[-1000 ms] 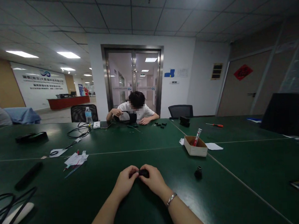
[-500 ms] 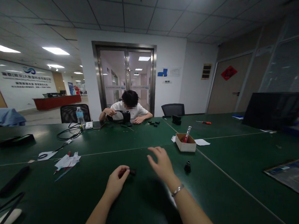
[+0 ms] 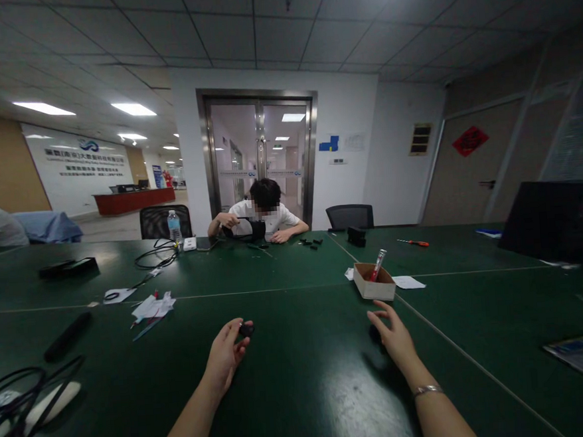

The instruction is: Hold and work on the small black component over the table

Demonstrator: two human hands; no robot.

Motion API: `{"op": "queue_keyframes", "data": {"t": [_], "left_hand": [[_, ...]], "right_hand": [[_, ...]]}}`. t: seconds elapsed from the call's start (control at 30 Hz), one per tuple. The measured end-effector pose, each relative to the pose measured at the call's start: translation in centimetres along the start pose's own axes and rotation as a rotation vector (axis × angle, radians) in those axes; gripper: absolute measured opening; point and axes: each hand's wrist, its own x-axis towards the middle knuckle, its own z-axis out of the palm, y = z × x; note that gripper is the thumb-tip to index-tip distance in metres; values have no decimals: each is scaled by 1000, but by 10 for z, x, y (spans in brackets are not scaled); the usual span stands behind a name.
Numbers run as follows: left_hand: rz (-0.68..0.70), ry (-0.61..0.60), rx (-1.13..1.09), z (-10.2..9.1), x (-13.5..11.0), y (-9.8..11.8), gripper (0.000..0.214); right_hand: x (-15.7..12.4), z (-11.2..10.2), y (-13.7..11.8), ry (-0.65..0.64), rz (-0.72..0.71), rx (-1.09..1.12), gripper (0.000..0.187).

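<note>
In my left hand (image 3: 224,356) a small black part (image 3: 246,329) is pinched between thumb and fingertips, a little above the green table (image 3: 292,371). What kind of part it is I cannot make out. Over to the right, my right hand (image 3: 395,336) is open, with its fingers apart and bent downward. Just beneath those fingers a second small black piece (image 3: 375,333) shows in part, mostly covered by the hand; whether they touch I cannot tell. Beyond the fingertips stands a small cardboard box (image 3: 376,290) with a red-and-clear tube (image 3: 379,265) leaning in it.
Opposite sits a person (image 3: 267,210) holding a black device (image 3: 245,229). Several small black pieces lie near that person. An orange-handled screwdriver (image 3: 416,242) lies at the back right. On the left are papers (image 3: 154,308), a black cable (image 3: 19,397), a white mouse (image 3: 52,403) and a water bottle (image 3: 173,227).
My right hand has moved right, over the second black piece beside the box. My left hand has turned the held part and lifted it slightly. The view has shifted left.
</note>
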Motion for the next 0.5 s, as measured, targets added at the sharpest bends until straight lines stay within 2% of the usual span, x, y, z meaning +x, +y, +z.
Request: {"op": "queue_keyframes", "data": {"t": [0.2, 0.33, 0.4, 0.5], "left_hand": [[106, -198, 343, 0, 6, -10, 36], [143, -261, 480, 1, 6, -14, 41], [140, -284, 486, 4, 4, -14, 41], [134, -303, 464, 12, -1, -12, 41]], "right_hand": [[7, 0, 16, -134, 19, -165, 58], [3, 0, 10, -171, 5, -220, 56], [0, -4, -1, -87, -6, -258, 58], [-4, -11, -26, 271, -52, -316, 59]]}}
